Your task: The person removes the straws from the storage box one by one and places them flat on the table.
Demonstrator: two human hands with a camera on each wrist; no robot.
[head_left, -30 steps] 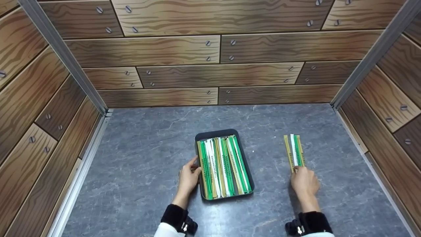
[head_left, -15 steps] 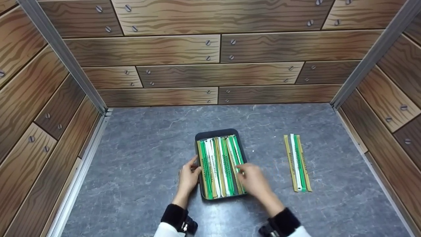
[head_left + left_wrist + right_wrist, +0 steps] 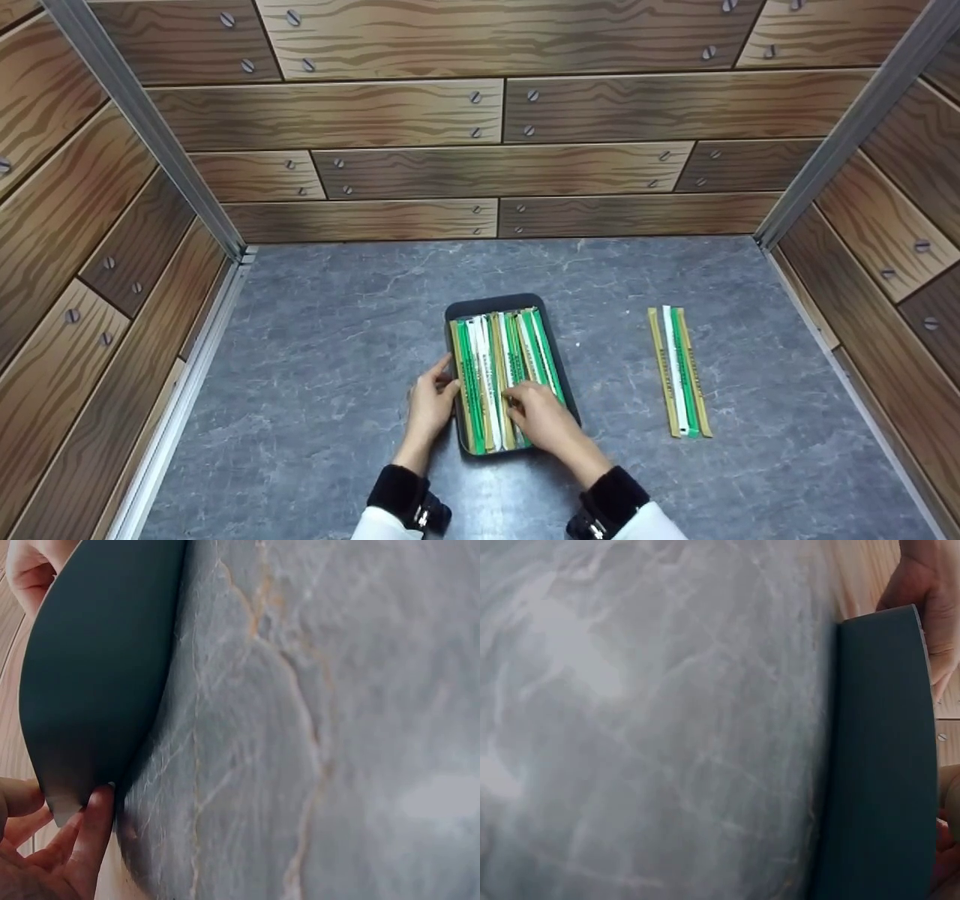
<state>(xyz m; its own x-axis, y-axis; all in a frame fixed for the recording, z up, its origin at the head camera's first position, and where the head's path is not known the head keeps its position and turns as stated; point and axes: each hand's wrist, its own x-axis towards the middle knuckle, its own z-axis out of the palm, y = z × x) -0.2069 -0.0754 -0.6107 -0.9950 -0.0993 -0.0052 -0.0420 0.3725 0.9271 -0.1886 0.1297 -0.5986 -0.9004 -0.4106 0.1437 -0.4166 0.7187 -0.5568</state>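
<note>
A dark rectangular tray (image 3: 491, 306) lies on the marbled surface, filled with long, narrow printed packets (image 3: 480, 367) in green, white and gold, side by side. My left hand (image 3: 431, 405) holds the tray's left wall, thumb at the rim and fingers along the outside; in the left wrist view those fingers (image 3: 94, 832) touch the wall. Over the tray's lower right part, my right hand (image 3: 544, 416) has bent fingers, their tips at a gold packet near the middle. Whether they grip it is hidden. Similar packets (image 3: 679, 371) lie in a row right of the tray.
Wood-patterned walls (image 3: 495, 172) stand at the back and both sides. Metal corner posts (image 3: 847, 127) run up at the left and right. Grey surface (image 3: 322, 360) extends left of the tray, and a strip of it lies between tray and row.
My right hand left the row of packets on the right and moved left to the middle of the tray. The row stays lying there. My left hand and the tray have not moved.
</note>
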